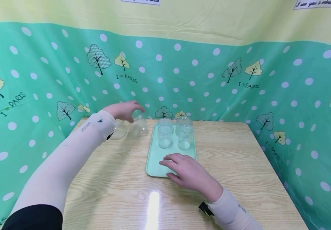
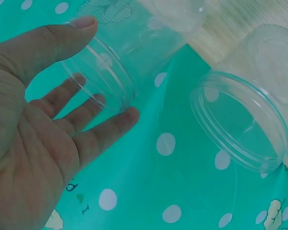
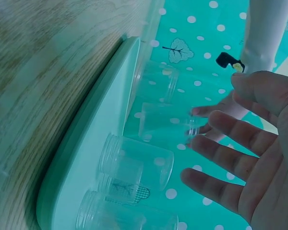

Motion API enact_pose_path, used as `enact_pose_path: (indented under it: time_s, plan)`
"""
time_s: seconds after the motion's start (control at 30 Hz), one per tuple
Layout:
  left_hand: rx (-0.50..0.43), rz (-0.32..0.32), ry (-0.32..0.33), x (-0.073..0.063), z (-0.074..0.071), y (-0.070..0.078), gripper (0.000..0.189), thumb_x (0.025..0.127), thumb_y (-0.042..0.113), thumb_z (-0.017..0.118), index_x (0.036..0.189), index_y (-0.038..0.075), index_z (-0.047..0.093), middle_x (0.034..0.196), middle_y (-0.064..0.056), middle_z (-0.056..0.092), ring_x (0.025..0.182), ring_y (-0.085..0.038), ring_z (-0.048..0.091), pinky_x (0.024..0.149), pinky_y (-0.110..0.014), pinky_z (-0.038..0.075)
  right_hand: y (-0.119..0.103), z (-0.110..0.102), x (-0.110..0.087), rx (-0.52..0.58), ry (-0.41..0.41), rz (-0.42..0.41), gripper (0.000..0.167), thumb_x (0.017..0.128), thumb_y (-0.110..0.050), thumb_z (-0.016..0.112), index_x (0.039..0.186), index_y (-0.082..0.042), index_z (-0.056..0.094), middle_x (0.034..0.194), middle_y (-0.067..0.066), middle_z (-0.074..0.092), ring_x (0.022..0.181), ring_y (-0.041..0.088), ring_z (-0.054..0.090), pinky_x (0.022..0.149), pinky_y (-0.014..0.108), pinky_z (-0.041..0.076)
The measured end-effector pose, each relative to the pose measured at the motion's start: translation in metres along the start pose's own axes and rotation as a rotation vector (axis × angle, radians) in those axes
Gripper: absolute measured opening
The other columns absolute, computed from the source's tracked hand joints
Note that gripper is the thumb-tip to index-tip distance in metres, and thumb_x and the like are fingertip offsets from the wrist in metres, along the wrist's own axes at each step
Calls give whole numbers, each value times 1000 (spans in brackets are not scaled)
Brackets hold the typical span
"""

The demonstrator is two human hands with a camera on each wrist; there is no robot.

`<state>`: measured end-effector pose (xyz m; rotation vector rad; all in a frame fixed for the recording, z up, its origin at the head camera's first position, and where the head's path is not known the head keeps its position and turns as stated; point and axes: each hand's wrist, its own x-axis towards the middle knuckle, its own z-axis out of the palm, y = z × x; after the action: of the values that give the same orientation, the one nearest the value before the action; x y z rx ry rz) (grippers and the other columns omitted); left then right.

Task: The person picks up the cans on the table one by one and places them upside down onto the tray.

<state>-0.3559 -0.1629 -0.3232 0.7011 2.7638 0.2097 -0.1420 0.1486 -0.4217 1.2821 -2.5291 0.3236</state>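
My left hand reaches over a clear jar on the table. Thumb and fingers lie round opposite sides of that jar's rim, some fingertips showing through the plastic. Right beside it stands a second clear jar with its open mouth up. Clear jars stand on the far half of a light green tray; in the right wrist view they seem to be mouth down. Over the tray's near part hovers my right hand, fingers spread and loosely bent, holding nothing.
A wooden table carries the tray and jars. Behind and at both sides hangs a green and yellow patterned cloth, close to the left jars. Bright glare lies on the near tabletop.
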Motion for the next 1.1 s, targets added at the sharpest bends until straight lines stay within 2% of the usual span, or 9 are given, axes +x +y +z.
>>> enact_pose_path:
  time_s: [0.13, 0.4, 0.53, 0.73, 0.93, 1.1]
  plan:
    - [-9, 20, 25, -6, 2, 1, 74, 81, -3, 79, 143, 30, 57, 157, -6, 39, 146, -36, 36, 106, -60, 48, 0, 0, -1, -1, 17, -13, 43, 95, -28, 74, 136, -23, 62, 130, -4, 64, 120, 13, 62, 93, 34, 57]
    - [18, 82, 78, -25, 3, 4, 70, 83, 2, 82, 142, 28, 57, 152, -6, 42, 140, -33, 43, 103, -52, 52, 0, 1, -1, -1, -4, -6, 42, 96, -29, 72, 137, -24, 62, 129, -6, 64, 118, 12, 62, 92, 32, 57]
    - [12, 119, 93, -34, 4, 2, 69, 83, 3, 82, 142, 27, 57, 153, -8, 41, 140, -35, 43, 105, -53, 51, 1, 1, -1, -7, -4, -3, 42, 96, -29, 73, 137, -23, 62, 129, -6, 64, 118, 12, 63, 92, 32, 57]
    - [12, 123, 117, -48, 5, -4, 67, 86, 4, 79, 145, 27, 54, 157, -9, 37, 147, -40, 34, 108, -60, 46, 0, 0, -1, -2, 11, -15, 42, 95, -28, 74, 135, -23, 63, 127, -6, 65, 116, 12, 63, 90, 32, 57]
    - [-4, 154, 187, -60, 7, -7, 68, 87, 5, 79, 147, 23, 53, 154, -11, 39, 143, -35, 37, 108, -56, 47, 0, 1, -1, -7, 28, -29, 42, 94, -28, 75, 134, -22, 64, 126, -5, 65, 114, 12, 64, 88, 32, 58]
    - [-7, 181, 252, -70, 16, -7, 67, 85, 7, 81, 146, 20, 54, 151, -12, 41, 140, -35, 39, 107, -55, 48, 1, 1, -1, -7, 35, -33, 43, 93, -27, 75, 134, -22, 64, 125, -6, 65, 113, 12, 64, 87, 32, 58]
